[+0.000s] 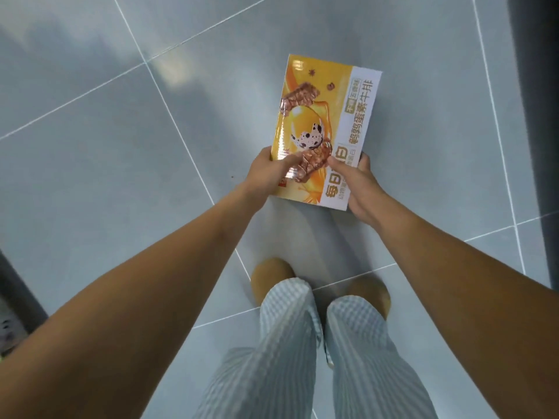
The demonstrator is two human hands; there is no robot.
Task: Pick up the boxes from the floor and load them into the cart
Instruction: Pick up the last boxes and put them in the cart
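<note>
Forearms [136, 291] hold yellow box [326, 116] over glossy grey floor tiles [90, 152].

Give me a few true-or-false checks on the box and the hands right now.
1. Both hands grip the box. True: the left hand and the right hand hold its near end, thumbs on top.
2. The box is blue. False: it is yellow with a white strip along one side.
3. The floor is grey tile. True.
4. The person is barefoot. False: tan slippers show below the striped trousers.
</note>
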